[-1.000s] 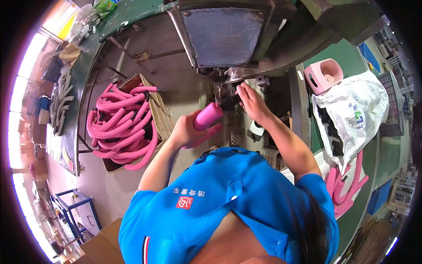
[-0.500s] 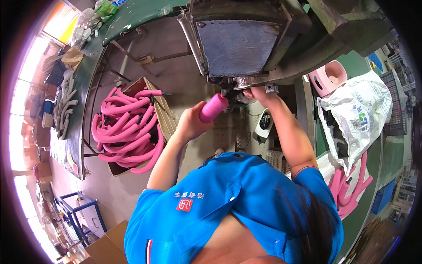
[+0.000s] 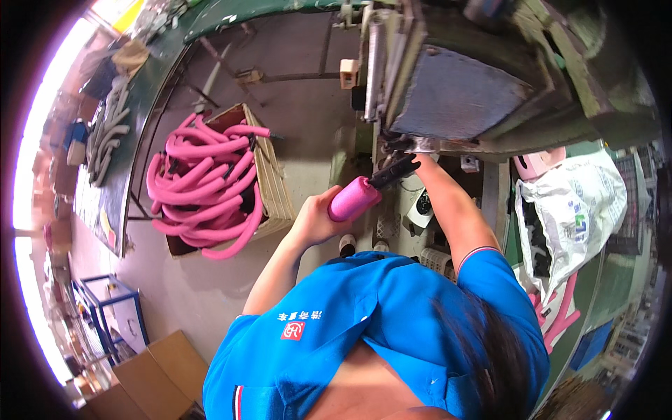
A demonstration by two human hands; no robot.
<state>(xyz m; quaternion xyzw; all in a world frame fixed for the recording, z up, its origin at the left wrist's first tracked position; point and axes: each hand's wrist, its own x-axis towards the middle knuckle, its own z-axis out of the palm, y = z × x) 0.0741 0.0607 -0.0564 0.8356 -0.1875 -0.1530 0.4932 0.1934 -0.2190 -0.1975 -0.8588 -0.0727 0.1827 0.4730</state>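
My left hand (image 3: 317, 218) is closed around a pink foam-covered tube (image 3: 353, 199). From the tube's far end a black slotted piece (image 3: 393, 171) sticks out, slanting up to the right, its tip close under the machine (image 3: 462, 98). My right forearm (image 3: 453, 206) reaches up to the machine's lower edge. Little more than the wrist of my right hand (image 3: 424, 164) shows there; its fingers are hidden behind the black piece and the metal parts, so I cannot tell what they touch.
An open cardboard box (image 3: 274, 183) heaped with pink foam tubes (image 3: 203, 199) stands on the floor at the left. A white sack (image 3: 575, 203) lies on the green bench at the right, beside a pink plastic part (image 3: 542, 165). Grey tubes (image 3: 108, 147) lie on the left bench.
The machine sits further right in the picture as the view has shifted. The pink tube is further from the machine and more of its black piece shows. My right fingers have gone out of sight.
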